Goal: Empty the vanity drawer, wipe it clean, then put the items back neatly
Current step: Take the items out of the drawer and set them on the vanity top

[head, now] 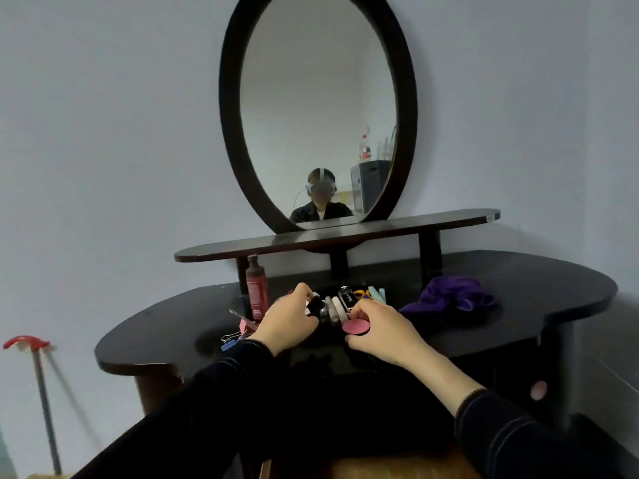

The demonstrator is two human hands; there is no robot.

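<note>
Where the drawer sits: lost in shadow below the hands; I cannot tell if it is open.
Hands: left hand (287, 321) curls round a small black item (314, 305); right hand (378, 331) pinches a pink disc (356, 326).
Risk: a wrist may topple the crowded small items (335, 307) between them.
Surface: dark vanity top (536, 299), red bottle (256, 292), purple cloth (449, 297).
Room: oval mirror (318, 98), pale wall (103, 133).

Two hands (287, 321) (380, 331), one red bottle (256, 292), one purple cloth (449, 295), one pink disc (356, 326), one mirror (318, 108)

Dim, flat, cool light. The dark desk (518, 278) swallows detail and shows a faint sheen. Soft focus overall, with wide-angle bending toward the edges.
</note>
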